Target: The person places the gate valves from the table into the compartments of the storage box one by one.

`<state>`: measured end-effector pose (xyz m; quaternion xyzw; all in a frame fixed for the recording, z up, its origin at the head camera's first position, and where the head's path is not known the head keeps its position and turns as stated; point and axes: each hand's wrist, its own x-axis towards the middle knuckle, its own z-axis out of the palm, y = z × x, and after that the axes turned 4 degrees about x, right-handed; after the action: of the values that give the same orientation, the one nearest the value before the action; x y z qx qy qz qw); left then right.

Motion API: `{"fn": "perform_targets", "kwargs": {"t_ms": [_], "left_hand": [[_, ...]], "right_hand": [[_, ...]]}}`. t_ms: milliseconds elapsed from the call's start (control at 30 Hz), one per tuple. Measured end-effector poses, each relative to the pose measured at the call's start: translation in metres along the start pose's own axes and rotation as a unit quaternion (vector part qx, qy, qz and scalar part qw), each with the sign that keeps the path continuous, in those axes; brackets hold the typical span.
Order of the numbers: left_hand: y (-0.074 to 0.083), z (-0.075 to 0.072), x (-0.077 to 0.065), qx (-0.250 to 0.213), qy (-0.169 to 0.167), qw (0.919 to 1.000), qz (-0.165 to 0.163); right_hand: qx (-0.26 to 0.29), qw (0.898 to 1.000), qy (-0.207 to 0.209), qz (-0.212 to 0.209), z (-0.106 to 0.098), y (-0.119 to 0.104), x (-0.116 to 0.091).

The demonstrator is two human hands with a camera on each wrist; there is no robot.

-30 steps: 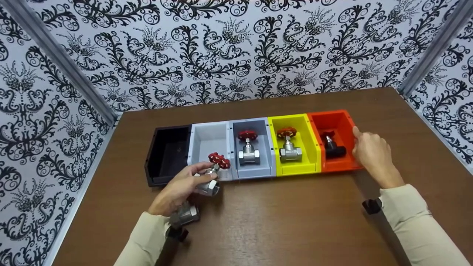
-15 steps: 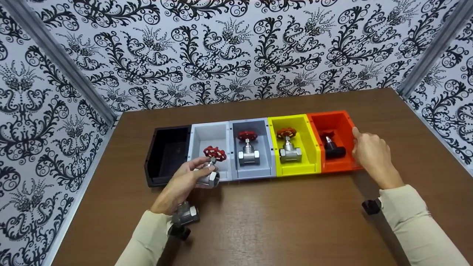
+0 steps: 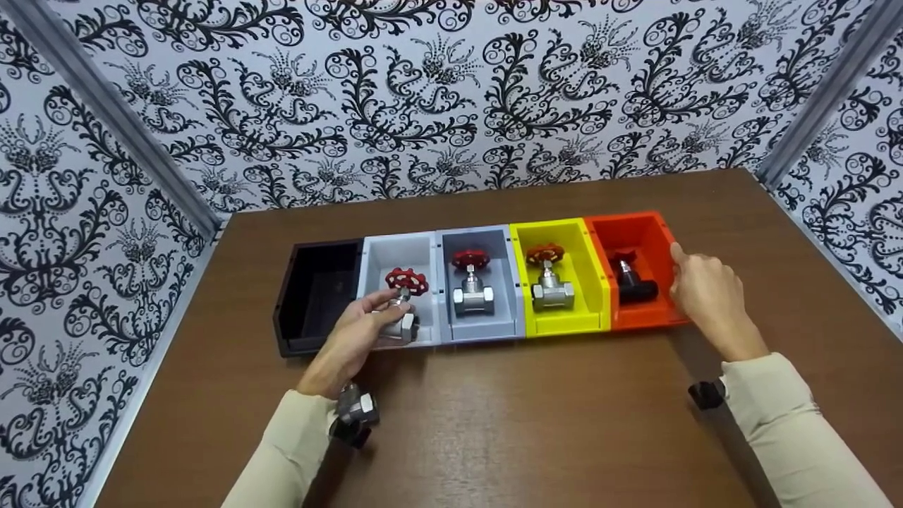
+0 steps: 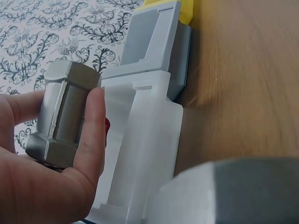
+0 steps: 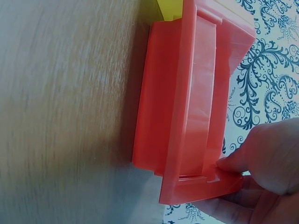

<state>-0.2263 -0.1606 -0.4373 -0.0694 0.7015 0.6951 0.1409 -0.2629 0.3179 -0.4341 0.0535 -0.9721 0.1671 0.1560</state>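
My left hand grips a steel gate valve by its body, with the red handwheel pointing up and away. The valve is over the white bin, inside its outline in the head view. Just below that wrist, another steel valve lies on the table, partly hidden by the sleeve and wrist camera. My right hand pinches the right side wall of the red bin, thumb inside and fingers outside.
Joined in one row are a black bin, the white bin, a grey bin, a yellow bin and the red bin. Grey and yellow bins each hold a red-wheeled valve; a black-bodied valve lies in the red one. Patterned walls enclose the brown table.
My left hand has moved forward, carrying the valve from the white bin's front edge to over its inside, with the handwheel turning more upright. The right hand has stayed on the red bin.
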Motion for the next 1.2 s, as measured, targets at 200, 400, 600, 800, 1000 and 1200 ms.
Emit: {"fn": "perform_targets", "kwargs": {"t_ms": [200, 400, 600, 800, 1000, 1200], "left_hand": [[-0.003, 0.002, 0.009, -0.008, 0.005, 0.9999, 0.010], [-0.001, 0.007, 0.016, -0.004, 0.013, 0.9998, 0.015], [0.002, 0.009, 0.020, -0.003, 0.016, 0.9997, 0.017], [0.004, 0.012, 0.026, -0.009, 0.032, 0.9994, 0.003], [0.006, 0.015, 0.030, -0.026, 0.048, 0.9985, -0.003], [0.007, 0.016, 0.033, -0.030, 0.046, 0.9985, -0.009]], "right_hand": [[0.011, 1.000, 0.007, 0.015, 0.000, -0.001, 0.001], [0.008, 1.000, 0.003, 0.008, -0.001, -0.002, 0.000], [0.010, 1.000, 0.004, 0.011, -0.001, -0.001, 0.000], [0.010, 1.000, 0.005, 0.014, 0.000, -0.001, 0.000], [0.011, 1.000, 0.002, 0.013, 0.000, -0.002, 0.001], [0.008, 1.000, 0.002, 0.006, -0.002, -0.001, 0.000]]}}
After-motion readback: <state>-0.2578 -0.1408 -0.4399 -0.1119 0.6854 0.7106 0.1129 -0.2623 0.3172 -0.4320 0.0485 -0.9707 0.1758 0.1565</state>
